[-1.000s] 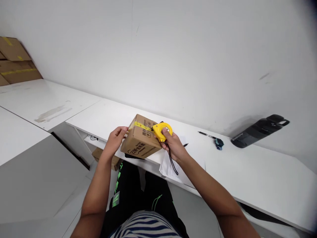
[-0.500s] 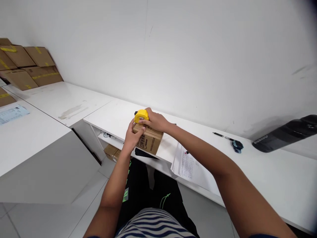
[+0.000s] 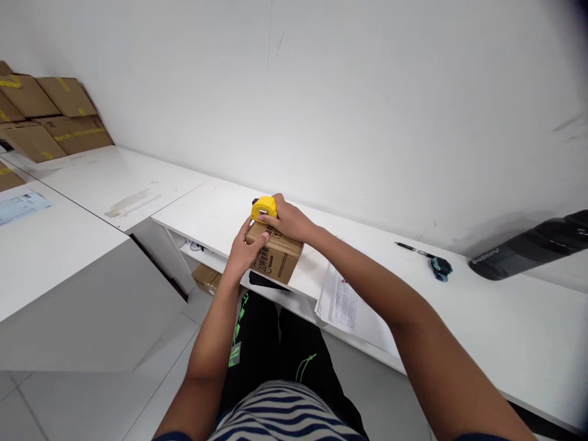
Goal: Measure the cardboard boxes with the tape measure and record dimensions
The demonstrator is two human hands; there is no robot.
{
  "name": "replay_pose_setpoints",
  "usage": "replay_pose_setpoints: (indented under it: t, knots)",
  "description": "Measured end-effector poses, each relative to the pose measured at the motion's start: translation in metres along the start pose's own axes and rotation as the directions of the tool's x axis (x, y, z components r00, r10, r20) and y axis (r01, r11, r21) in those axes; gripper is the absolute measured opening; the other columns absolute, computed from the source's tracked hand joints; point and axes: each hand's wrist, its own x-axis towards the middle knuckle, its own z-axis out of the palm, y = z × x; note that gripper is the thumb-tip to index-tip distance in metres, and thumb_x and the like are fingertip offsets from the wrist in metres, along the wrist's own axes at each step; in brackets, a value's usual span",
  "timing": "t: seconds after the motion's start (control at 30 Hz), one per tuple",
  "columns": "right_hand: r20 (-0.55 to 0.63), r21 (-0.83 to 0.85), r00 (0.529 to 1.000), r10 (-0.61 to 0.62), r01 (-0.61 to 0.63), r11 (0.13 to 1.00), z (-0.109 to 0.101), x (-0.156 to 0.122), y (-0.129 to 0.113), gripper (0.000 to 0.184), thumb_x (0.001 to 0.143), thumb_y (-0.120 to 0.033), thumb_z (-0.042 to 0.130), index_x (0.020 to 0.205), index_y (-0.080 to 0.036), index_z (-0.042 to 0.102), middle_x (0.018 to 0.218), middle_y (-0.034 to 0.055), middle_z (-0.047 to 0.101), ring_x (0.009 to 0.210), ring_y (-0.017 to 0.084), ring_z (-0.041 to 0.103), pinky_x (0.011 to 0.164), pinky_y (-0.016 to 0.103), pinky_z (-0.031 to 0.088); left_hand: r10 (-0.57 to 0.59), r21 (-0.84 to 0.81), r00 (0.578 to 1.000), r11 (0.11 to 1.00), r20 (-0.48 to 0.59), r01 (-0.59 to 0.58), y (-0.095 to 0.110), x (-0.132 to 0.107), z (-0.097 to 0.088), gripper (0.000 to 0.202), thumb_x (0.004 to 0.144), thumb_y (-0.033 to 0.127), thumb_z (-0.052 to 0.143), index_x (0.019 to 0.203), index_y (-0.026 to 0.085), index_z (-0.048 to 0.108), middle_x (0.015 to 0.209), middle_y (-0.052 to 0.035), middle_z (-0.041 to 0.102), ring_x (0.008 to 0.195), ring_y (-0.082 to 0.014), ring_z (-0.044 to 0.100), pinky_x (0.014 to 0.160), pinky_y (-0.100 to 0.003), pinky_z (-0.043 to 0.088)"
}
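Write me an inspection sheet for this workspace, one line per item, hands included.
Surface: white desk; greyish smear on the section to the left.
Job's things: yellow tape measure at the top of a cardboard box, near the front edge.
Clutter: papers, pen, watch-like item, dark bottle.
Hands: right hand grips the tape measure; left hand touches the box.
Cables: possibly one coil below the desktop; too small to be sure.
Surroundings: white wall behind; taped cartons stacked far left.

One tape measure [image 3: 263, 208], one box [image 3: 285, 262] at centre; one pen [image 3: 408, 247], one watch [image 3: 441, 267], one bottle [image 3: 523, 248] around three; at least five more boxes [image 3: 76, 135] at ten o'clock!
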Motion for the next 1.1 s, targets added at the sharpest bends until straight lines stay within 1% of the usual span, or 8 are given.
replay_pose_setpoints:
  t: [0.07, 0.17, 0.33, 0.43, 0.5, 0.67, 0.83, 1.1]
  knots:
    - [0.028, -0.013, 1.000, -0.014, 0.014, 1.000, -0.004, 0.003, 0.000, 0.044, 0.088, -0.057, 0.050, 0.111, -0.022, 0.037, 0.100, 0.0099, 0.065, 0.082, 0.025, 0.061, 0.065, 0.032, 0.043, -0.006, 0.012, 1.000, 1.000, -0.006, 0.006, 0.000, 0.002, 0.000, 0.068, 0.076, 0.042, 0.073, 0.137, 0.021, 0.054, 0.136, -0.0095, 0.060, 0.119, -0.0256, 0.060, 0.099, -0.034, 0.049]
    - [0.048, -0.075, 0.999, -0.003, 0.007, 0.997, -0.012, -0.006, -0.002, 0.041, 0.088, -0.054, 0.052, 0.109, -0.021, 0.038, 0.096, 0.0105, 0.066, 0.079, 0.025, 0.061, 0.063, 0.032, 0.041, 0.007, 0.048, 0.997, 0.999, -0.082, -0.003, -0.002, 0.000, 0.004, 0.052, 0.080, 0.040, 0.067, 0.129, 0.022, 0.060, 0.128, -0.0085, 0.065, 0.115, -0.0248, 0.061, 0.098, -0.036, 0.049]
    - [0.047, -0.133, 0.989, 0.137, -0.130, 0.983, -0.035, -0.071, 0.003, 0.042, 0.087, -0.055, 0.053, 0.109, -0.022, 0.040, 0.088, 0.0084, 0.065, 0.071, 0.024, 0.061, 0.056, 0.031, 0.040, 0.045, 0.020, 0.992, 0.999, -0.120, -0.043, -0.003, -0.004, 0.011, 0.048, 0.081, 0.038, 0.065, 0.127, 0.022, 0.061, 0.125, -0.0083, 0.065, 0.112, -0.0243, 0.062, 0.097, -0.036, 0.049]
    - [0.044, -0.124, 0.963, 0.267, -0.260, 0.958, -0.048, -0.112, 0.014, 0.046, 0.087, -0.060, 0.050, 0.110, -0.023, 0.039, 0.083, 0.0064, 0.065, 0.065, 0.023, 0.060, 0.052, 0.030, 0.040, 0.042, 0.013, 0.994, 0.999, -0.098, -0.041, -0.002, -0.002, 0.011, 0.048, 0.081, 0.037, 0.066, 0.126, 0.021, 0.062, 0.120, -0.0080, 0.068, 0.107, -0.0236, 0.063, 0.096, -0.035, 0.050]
    - [0.028, -0.113, 0.954, 0.297, -0.293, 0.949, -0.052, -0.126, 0.019, 0.048, 0.087, -0.063, 0.049, 0.111, -0.022, 0.039, 0.083, 0.0061, 0.065, 0.064, 0.022, 0.060, 0.051, 0.031, 0.040, 0.045, 0.019, 0.996, 0.999, -0.074, -0.044, -0.002, 0.000, 0.011, 0.049, 0.081, 0.038, 0.066, 0.126, 0.020, 0.062, 0.117, -0.0078, 0.068, 0.105, -0.0235, 0.064, 0.095, -0.036, 0.051]
    - [0.028, -0.119, 0.963, 0.268, -0.263, 0.958, -0.054, -0.127, 0.018, 0.047, 0.087, -0.062, 0.050, 0.111, -0.023, 0.041, 0.085, 0.0063, 0.065, 0.067, 0.023, 0.061, 0.053, 0.031, 0.041, 0.071, 0.019, 0.995, 0.997, -0.063, -0.070, -0.004, 0.001, 0.010, 0.052, 0.081, 0.042, 0.064, 0.128, 0.021, 0.061, 0.118, -0.0085, 0.068, 0.106, -0.0240, 0.063, 0.095, -0.037, 0.050]
    - [0.023, -0.107, 0.951, 0.308, -0.304, 0.947, -0.060, -0.131, 0.013, 0.047, 0.085, -0.065, 0.051, 0.104, -0.023, 0.042, 0.081, 0.0042, 0.064, 0.064, 0.021, 0.060, 0.051, 0.030, 0.041, 0.058, 0.002, 0.996, 0.998, -0.071, -0.058, -0.004, 0.000, 0.009, 0.051, 0.082, 0.041, 0.064, 0.128, 0.021, 0.061, 0.119, -0.0089, 0.068, 0.108, -0.0242, 0.062, 0.096, -0.037, 0.049]
    - [-0.013, -0.045, 0.943, 0.332, -0.332, 0.942, -0.051, -0.144, 0.029, 0.051, 0.084, -0.066, 0.052, 0.108, -0.022, 0.042, 0.081, 0.0038, 0.064, 0.065, 0.021, 0.062, 0.053, 0.030, 0.043, 0.071, 0.026, 0.995, 0.997, -0.073, -0.069, -0.006, 0.003, 0.010, 0.052, 0.081, 0.042, 0.064, 0.128, 0.020, 0.061, 0.116, -0.0085, 0.068, 0.106, -0.0242, 0.063, 0.096, -0.038, 0.049]
